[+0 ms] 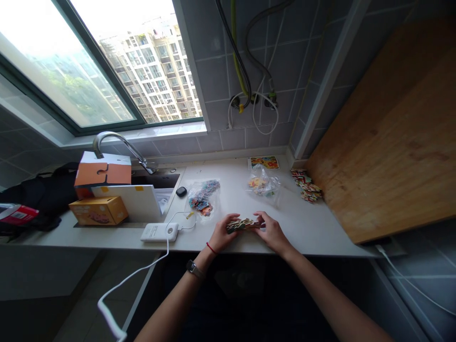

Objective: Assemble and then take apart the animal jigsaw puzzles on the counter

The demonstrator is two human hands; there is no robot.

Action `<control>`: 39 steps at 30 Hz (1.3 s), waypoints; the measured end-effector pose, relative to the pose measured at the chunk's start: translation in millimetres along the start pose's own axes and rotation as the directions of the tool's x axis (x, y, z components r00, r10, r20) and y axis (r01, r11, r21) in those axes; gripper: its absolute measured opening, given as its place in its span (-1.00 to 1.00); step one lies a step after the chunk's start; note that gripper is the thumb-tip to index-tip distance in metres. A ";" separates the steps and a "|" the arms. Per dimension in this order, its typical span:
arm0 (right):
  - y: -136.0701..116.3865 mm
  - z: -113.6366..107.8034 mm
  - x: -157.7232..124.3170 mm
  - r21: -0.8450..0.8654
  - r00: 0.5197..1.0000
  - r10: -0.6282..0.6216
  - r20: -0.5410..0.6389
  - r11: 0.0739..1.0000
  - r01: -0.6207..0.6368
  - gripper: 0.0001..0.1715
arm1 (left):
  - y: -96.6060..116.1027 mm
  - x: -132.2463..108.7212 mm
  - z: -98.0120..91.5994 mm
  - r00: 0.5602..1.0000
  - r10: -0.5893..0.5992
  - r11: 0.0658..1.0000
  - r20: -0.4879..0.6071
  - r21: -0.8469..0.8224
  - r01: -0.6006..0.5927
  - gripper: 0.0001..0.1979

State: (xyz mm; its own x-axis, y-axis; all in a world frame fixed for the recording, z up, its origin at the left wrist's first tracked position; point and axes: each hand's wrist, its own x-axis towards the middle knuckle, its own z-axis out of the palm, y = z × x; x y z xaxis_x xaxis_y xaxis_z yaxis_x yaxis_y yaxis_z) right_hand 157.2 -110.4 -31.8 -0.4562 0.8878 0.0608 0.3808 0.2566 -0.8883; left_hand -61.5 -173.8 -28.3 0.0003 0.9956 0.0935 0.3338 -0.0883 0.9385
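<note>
while clamped from both sides, a small stack of puzzle pieces (pixel 242 225) between left hand (pixel 221 232) and right hand (pixel 272 232), both hands close together on its ends, low over the white counter (pixel 306 232). at 12 o'clock from the hands, a clear plastic bag (pixel 261 181) of pieces; at 10 o'clock, a second bag (pixel 204 197); at 2 o'clock, a loose pile of pieces (pixel 306 186) beside a wooden cutting board (pixel 388 137); at 9 o'clock, a white power bank (pixel 159 232).

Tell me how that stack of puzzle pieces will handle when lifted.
The stack of puzzle pieces will probably shift easily: it looks loose, with uneven edges, pinched between the left hand and right hand. Each thin piece seems stiff and light.
</note>
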 end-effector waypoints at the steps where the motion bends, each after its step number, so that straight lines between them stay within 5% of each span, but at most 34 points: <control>1: 1.2 2.6 3.9 -0.025 1.000 -0.014 0.011 1.000 0.014 -0.64 | 0.9 -0.3 -1.0 1.000 0.015 1.000 0.012 0.017 -0.015 -0.53; 6: 6.3 15.3 14.4 -0.103 0.995 -0.088 0.038 0.990 0.092 -0.73 | -0.5 -5.1 0.3 0.998 0.061 0.995 -0.018 0.075 -0.059 -0.49; 13: 5.4 39.3 12.5 -0.098 0.967 -0.191 0.171 0.973 0.209 -0.57 | -7.1 -1.6 34.9 0.910 0.122 0.992 -0.396 0.014 -0.127 -0.47; 18: -0.9 39.0 17.8 -0.051 0.966 -0.245 0.078 0.967 0.249 -0.53 | -7.8 12.6 54.1 0.858 -0.035 0.972 -0.513 -0.216 -0.090 -0.55; 22: -4.5 32.0 24.4 0.052 0.956 -0.275 0.099 0.961 0.271 -0.47 | -10.7 23.2 64.1 0.820 -0.243 0.865 -0.519 -0.498 -0.060 -0.44; 25: -2.0 30.6 25.0 0.111 0.949 -0.291 0.119 0.954 0.278 -0.55 | -12.4 26.7 67.3 0.785 -0.229 0.899 -0.576 -0.435 -0.058 -0.45; 27: 2.8 30.4 22.9 0.117 0.943 -0.306 0.128 0.949 0.292 -0.61 | -12.7 24.7 66.6 0.799 -0.135 0.951 -0.586 -0.302 -0.061 -0.50; 32: 15.0 27.8 19.3 0.099 0.929 -0.323 0.180 0.946 0.310 -0.63 | -12.0 10.2 61.2 0.908 -0.020 0.990 -0.418 -0.137 -0.041 -0.57; 36: 12.3 25.3 17.9 0.115 0.934 -0.317 0.164 0.947 0.301 -0.79 | -11.6 4.8 59.5 0.901 -0.013 0.994 -0.434 -0.103 -0.036 -0.54; 39: 8.6 15.9 10.1 0.178 0.970 -0.223 0.093 0.962 0.205 -0.67 | -11.9 5.4 58.5 0.881 -0.030 0.991 -0.472 -0.130 -0.035 -0.47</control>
State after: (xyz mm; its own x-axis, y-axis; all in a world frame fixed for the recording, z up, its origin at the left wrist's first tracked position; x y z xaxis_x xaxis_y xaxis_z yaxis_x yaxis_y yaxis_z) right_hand 143.0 -105.3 -46.1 -0.6024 0.7686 0.2154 0.1297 0.3605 -0.9237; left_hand -10.3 -165.5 -58.4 -0.4547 0.8654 0.2107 0.2081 -0.1268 0.9699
